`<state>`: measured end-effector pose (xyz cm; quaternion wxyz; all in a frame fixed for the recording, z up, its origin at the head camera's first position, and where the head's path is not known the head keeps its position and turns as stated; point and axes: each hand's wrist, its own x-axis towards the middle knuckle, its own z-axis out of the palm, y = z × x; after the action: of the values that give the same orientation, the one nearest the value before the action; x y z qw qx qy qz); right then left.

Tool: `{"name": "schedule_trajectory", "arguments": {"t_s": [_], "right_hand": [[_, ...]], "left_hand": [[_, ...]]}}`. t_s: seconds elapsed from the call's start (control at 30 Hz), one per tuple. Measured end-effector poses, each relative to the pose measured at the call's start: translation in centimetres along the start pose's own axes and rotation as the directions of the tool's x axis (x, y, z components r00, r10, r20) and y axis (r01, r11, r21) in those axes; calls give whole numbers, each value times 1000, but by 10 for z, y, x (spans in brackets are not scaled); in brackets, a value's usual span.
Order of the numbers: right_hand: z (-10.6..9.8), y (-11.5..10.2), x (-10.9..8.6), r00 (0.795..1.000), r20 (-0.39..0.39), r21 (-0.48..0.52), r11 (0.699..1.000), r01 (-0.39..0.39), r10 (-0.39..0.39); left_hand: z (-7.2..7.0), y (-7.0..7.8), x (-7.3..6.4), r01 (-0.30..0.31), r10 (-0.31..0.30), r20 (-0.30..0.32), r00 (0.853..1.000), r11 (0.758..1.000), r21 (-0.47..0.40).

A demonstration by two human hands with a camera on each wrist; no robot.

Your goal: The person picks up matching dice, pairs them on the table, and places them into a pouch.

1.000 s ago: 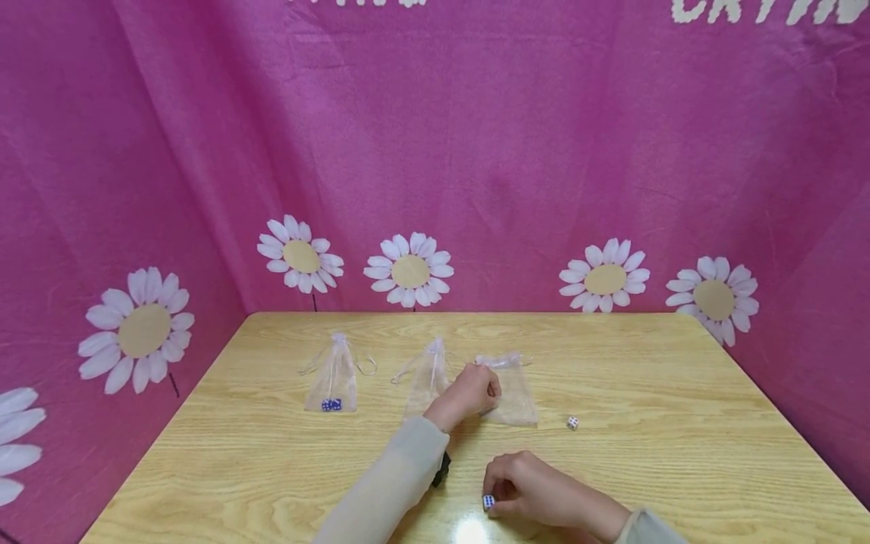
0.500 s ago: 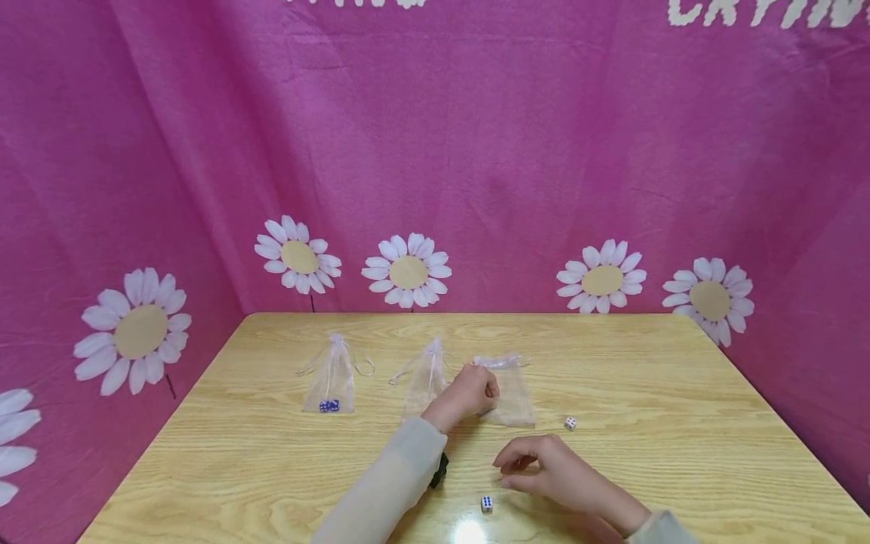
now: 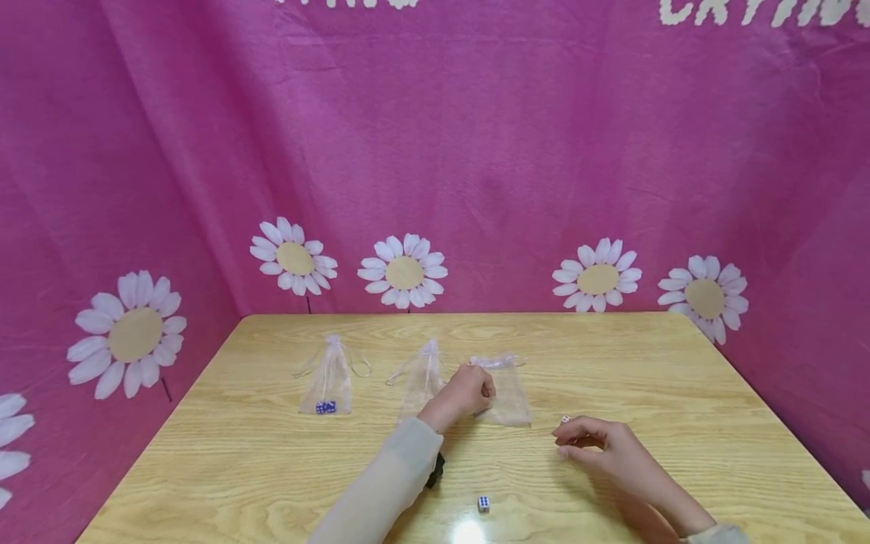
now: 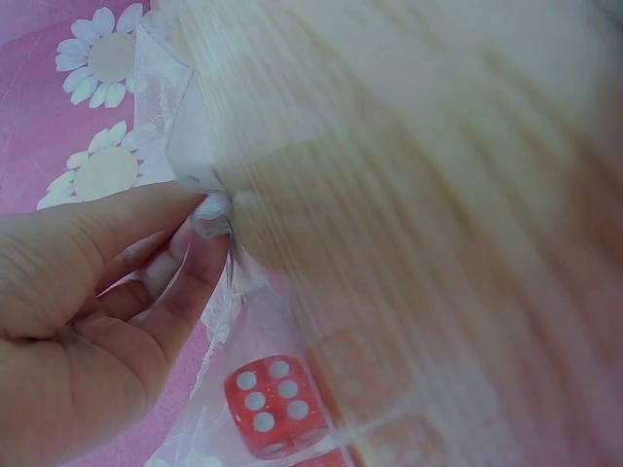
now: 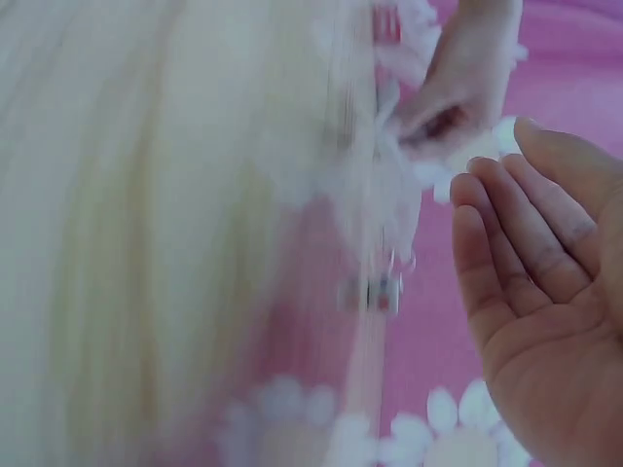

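My left hand pinches the near left part of the right-hand sheer drawstring bag, which lies flat. In the left wrist view, thumb and finger grip a gathered fold of its fabric. Beside that hand, a red die shows through sheer fabric. Holding nothing, my right hand hovers over the table with fingers loosely bent. Its fingertips are right by a white die, partly hidden behind them in the head view. Nearer the front sits a white die with blue dots.
Left of the left hand lies a second sheer bag, partly covered by that hand. Farther left, a third bag holds blue dice. A pink flowered cloth hangs behind the wooden table.
My right hand has let go of the blue-dotted die, leaving it on the table, and moved right and away toward the other white die. The left hand keeps its pinch on the bag.
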<state>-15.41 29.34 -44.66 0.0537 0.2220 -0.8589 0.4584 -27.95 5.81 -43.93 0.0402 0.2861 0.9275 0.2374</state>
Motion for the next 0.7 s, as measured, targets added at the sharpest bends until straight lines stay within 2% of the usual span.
{"name": "schedule_trajectory", "arguments": {"t_s": [0.17,0.37,0.47,0.63,0.7], "right_hand": [[-13,8,-6,998,-69,-57,998,0,-4],[-16,13,0,995,-95,-114,993,16,-27],[-19,16,6,996,-85,-132,991,-20,9],[-25,26,17,992,-63,-178,976,-122,113],[-26,30,22,991,-47,-209,969,-136,129]], "left_hand": [[0,0,0,15,-15,0,1000,1000,-11],[-1,0,0,18,-18,7,1000,1000,2],[-1,-1,0,12,-12,6,1000,1000,5],[0,-2,1,3,-3,7,1000,1000,15],[1,-2,1,4,-5,6,1000,1000,14]]}}
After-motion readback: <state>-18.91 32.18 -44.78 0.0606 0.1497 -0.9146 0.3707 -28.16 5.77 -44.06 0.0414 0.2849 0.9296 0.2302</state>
